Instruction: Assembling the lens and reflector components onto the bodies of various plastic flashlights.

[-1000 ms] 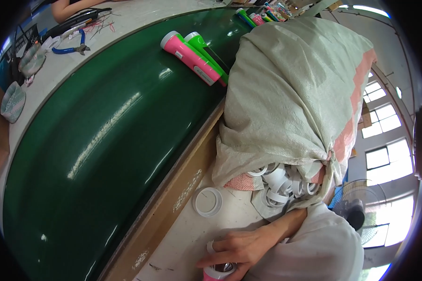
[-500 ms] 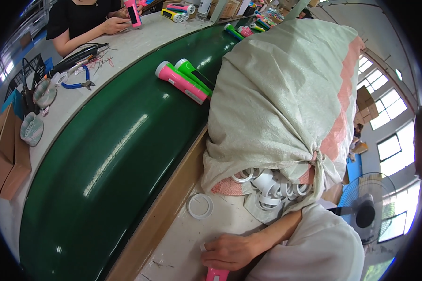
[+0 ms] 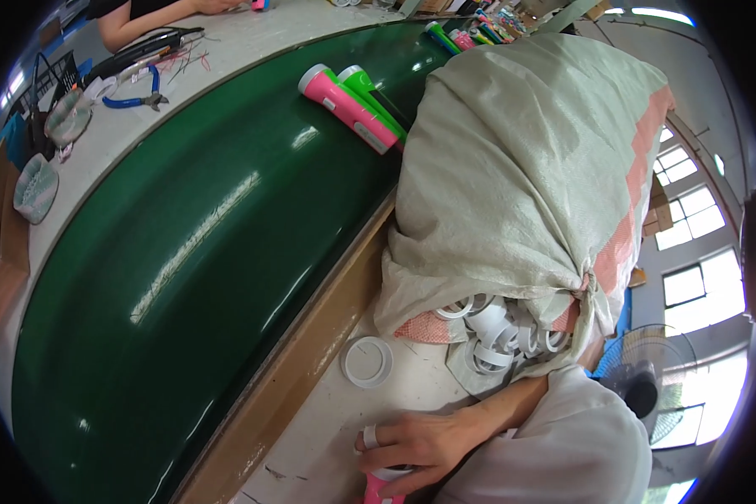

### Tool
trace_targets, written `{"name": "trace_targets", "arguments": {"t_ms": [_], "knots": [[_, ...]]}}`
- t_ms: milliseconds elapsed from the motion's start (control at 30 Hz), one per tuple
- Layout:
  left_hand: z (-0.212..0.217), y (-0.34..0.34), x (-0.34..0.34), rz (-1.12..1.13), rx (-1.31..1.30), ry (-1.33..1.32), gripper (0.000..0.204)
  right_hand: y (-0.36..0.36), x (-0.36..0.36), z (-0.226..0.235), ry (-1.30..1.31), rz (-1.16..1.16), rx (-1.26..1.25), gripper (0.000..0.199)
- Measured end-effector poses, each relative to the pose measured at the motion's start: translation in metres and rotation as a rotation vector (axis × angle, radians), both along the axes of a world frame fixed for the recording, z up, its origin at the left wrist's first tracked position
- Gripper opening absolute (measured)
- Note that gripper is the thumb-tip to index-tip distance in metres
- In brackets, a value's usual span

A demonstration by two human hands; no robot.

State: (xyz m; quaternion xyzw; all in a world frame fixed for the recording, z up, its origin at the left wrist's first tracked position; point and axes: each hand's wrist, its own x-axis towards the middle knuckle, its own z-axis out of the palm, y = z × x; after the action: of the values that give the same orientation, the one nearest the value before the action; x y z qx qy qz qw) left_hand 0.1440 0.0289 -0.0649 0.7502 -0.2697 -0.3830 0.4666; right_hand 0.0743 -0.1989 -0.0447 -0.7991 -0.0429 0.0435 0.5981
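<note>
My right hand point(image 3: 416, 449) comes in from the right at the lower edge, its fingers curled over the white head end of a pink flashlight point(image 3: 381, 489). Only part of that flashlight shows; the rest is cut off by the frame. A white band point(image 3: 370, 437) circles one of my fingers. My left hand is out of view. Just beyond my right hand, a loose white plastic ring point(image 3: 366, 362) lies flat on the white tabletop point(image 3: 311, 441). More white rings point(image 3: 494, 329) spill from the mouth of a large woven sack point(image 3: 521, 185), tied with a knot.
A green conveyor belt point(image 3: 202, 277) runs along the left behind a brown ledge point(image 3: 290, 378). On it lie a pink flashlight point(image 3: 349, 109) and a green flashlight point(image 3: 365, 88). Across it are blue cutting pliers point(image 3: 147, 97) and a person's arm point(image 3: 147, 23). A fan point(image 3: 643, 389) stands at right.
The view has shifted, so the belt and its flashlights sit higher. My right hand's fingers have lifted and spread somewhat around the flashlight's head, showing the white band and rim more clearly.
</note>
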Motion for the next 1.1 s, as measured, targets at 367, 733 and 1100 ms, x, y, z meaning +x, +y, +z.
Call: {"name": "trace_targets", "arguments": {"t_ms": [367,733,1100], "knots": [[-0.018,0.003,-0.005,0.044,0.033,0.103,0.07,-0.001,0.006,-0.004,-0.01,-0.021,0.016,0.031],[-0.034,0.003,-0.008,0.059,0.054,0.206,0.072,-0.001,0.01,-0.008,-0.062,-0.058,-0.002,0.033],[-0.031,0.002,-0.006,0.062,0.047,0.181,0.073,0.008,-0.002,-0.007,-0.06,-0.047,-0.074,0.034]]}}
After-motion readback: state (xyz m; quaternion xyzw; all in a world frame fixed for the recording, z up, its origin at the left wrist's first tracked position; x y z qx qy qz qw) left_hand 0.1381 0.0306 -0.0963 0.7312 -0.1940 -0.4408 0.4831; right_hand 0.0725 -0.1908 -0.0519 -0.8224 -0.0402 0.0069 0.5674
